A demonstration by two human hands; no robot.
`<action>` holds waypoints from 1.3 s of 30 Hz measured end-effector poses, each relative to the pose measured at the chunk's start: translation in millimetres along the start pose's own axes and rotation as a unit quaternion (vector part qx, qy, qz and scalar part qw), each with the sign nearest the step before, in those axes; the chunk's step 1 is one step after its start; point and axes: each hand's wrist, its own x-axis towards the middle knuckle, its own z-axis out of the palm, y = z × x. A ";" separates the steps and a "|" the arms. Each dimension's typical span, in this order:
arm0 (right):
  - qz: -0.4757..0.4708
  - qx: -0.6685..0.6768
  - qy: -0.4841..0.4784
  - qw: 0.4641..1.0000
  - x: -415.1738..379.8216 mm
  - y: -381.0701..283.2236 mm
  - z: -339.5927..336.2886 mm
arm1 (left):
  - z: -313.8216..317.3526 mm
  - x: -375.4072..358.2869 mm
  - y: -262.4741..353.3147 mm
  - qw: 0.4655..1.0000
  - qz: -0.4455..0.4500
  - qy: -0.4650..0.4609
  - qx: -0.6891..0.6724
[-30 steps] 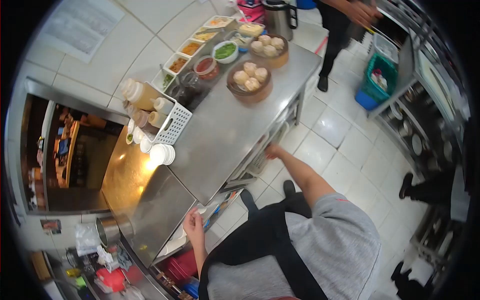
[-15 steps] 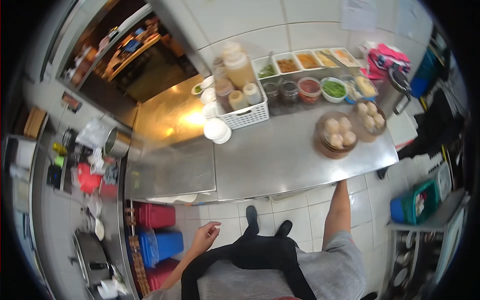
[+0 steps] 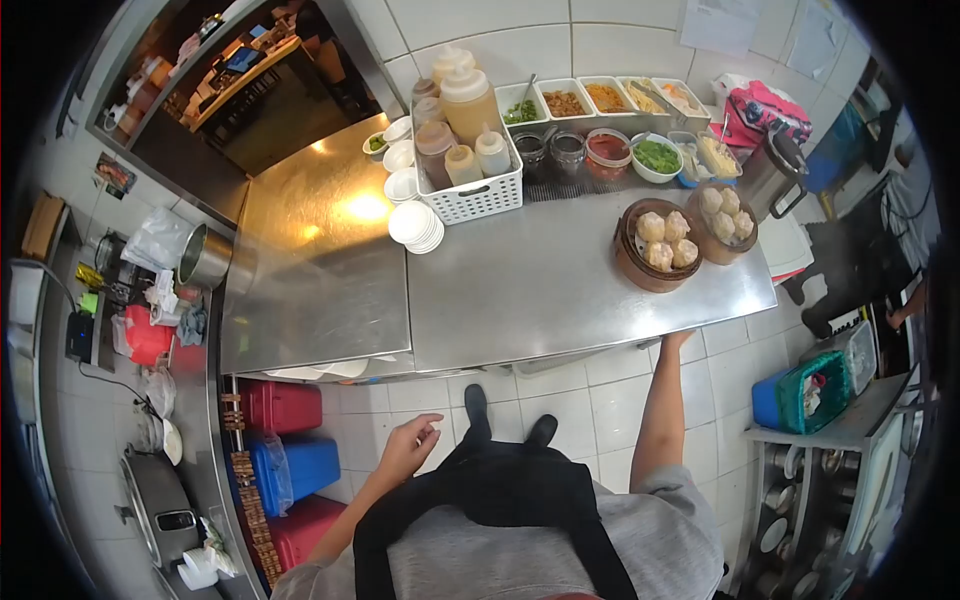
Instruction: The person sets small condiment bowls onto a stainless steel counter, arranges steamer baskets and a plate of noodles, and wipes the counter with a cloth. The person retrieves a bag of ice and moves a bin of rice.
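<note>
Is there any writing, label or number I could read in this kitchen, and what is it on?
None can be read.
Paper sheets on the wall: print too small and blurred.
Squeeze bottles in the white basket: no label visible.
Screen in the serving hatch: blurred.

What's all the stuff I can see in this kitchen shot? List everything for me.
steel counter: one, silver, centre
bamboo steamers: two, brown, holding pale dumplings, counter right
white basket: one, holding sauce bottles, counter back
small plates: one stack, white, beside basket
condiment trays: several, white, along wall
storage bins: red and blue, under side counter
left hand: empty, over floor
right hand: at counter's front edge
</note>
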 end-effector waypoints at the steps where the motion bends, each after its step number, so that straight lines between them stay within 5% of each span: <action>1: 0.004 0.013 0.011 1.000 -14.7 0.7 -17.5 | -1.2 3.2 1.8 1.000 0.001 0.006 -0.006; 4: -0.034 -0.064 0.066 0.995 -62.6 23.3 -77.6 | -5.0 9.7 3.2 0.999 0.026 0.025 -0.009; 7: 0.126 0.102 -0.070 0.984 -122.1 8.1 -163.1 | -3.1 10.3 2.0 1.000 0.014 0.020 -0.018; 11: 0.220 0.128 -0.268 0.929 -178.7 -102.7 -206.7 | 10.7 20.1 5.6 0.998 0.063 -0.004 -0.024; 13: 0.169 0.202 -0.363 0.894 -191.7 -141.2 -184.8 | 17.4 33.2 20.9 0.995 0.083 -0.010 -0.049; 18: 0.064 0.252 -0.367 0.893 -205.3 -228.9 -68.1 | 25.2 73.2 63.0 0.971 0.209 0.083 -0.082; 25: -0.029 0.240 -0.348 0.906 -167.9 -237.0 65.5 | -6.5 38.8 37.9 0.979 0.151 0.115 -0.072; 32: -0.184 -0.092 -0.291 0.934 -148.5 -235.1 88.6 | -19.9 -30.8 -22.5 0.979 0.036 0.190 -0.060; 34: -0.394 -0.186 -0.180 0.882 -144.8 -244.7 93.3 | -30.4 -36.6 -28.2 0.967 -0.066 0.228 -0.093; 39: -0.471 -0.004 -0.180 0.863 -111.1 -328.8 161.5 | -58.4 -3.2 -49.5 0.934 0.024 0.355 -0.033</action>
